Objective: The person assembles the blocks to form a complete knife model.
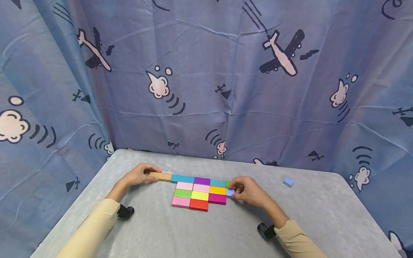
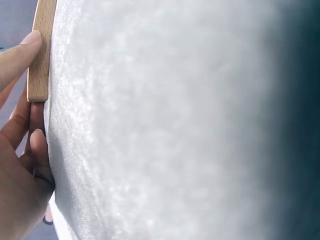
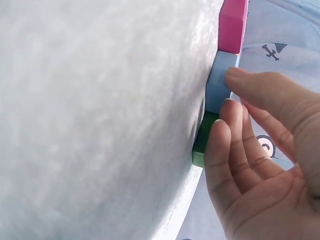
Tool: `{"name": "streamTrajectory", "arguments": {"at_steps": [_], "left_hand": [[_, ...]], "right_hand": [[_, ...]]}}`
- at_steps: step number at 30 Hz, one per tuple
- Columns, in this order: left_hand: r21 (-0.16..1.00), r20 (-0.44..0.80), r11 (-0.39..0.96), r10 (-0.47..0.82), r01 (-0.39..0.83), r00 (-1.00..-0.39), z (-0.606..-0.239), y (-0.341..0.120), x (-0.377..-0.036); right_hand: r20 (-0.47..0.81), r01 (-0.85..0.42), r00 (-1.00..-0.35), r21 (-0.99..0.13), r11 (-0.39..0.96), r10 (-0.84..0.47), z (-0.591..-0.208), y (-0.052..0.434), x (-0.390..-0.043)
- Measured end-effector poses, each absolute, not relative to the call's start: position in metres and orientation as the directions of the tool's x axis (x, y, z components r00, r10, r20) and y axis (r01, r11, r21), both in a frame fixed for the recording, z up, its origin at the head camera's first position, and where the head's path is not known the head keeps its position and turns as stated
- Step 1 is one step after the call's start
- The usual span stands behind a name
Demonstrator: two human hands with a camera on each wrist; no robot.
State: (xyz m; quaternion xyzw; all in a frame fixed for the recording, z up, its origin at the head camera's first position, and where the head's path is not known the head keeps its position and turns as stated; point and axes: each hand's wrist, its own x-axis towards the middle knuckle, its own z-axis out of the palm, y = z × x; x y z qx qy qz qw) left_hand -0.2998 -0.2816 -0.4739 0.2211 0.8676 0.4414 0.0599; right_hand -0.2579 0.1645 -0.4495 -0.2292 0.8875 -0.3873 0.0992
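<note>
The left hand (image 1: 139,175) pinches one plain wooden block (image 1: 160,176), flat and rectangular, at the left end of the coloured blocks (image 1: 200,191) lying between the hands on the grey, felt-like surface (image 1: 206,229). These smooth painted rectangles number about eleven, in three touching rows. The right hand (image 1: 247,191) touches with loosely bent fingertips (image 3: 235,75) one small light blue block (image 1: 230,192) and one green block (image 1: 227,184); a second light blue cube (image 1: 288,181) lies well apart, beyond this hand.

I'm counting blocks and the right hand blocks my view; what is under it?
The right hand covers part of a light blue block and a green block. Anything further beneath stays hidden.
</note>
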Motion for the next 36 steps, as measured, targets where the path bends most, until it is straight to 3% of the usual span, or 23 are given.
{"name": "streamTrajectory", "arguments": {"at_steps": [13,23,36], "left_hand": [[0.809,0.105,0.483,0.441,0.334,-0.891,-0.472,-0.280,-0.300],[0.800,0.093,0.506,0.427,0.322,-0.900,-0.472,-0.280,-0.298],[0.791,0.110,0.503,0.441,0.347,-0.891,-0.472,-0.280,-0.298]], "right_hand": [[0.024,-0.339,-0.868,-0.758,0.557,-0.495,-0.448,0.170,-0.256],[0.132,-0.400,-0.848,-0.795,0.456,-0.513,-0.449,0.220,-0.252],[0.113,-0.230,-0.961,-0.833,0.503,-0.252,-0.438,0.313,-0.234]]}}
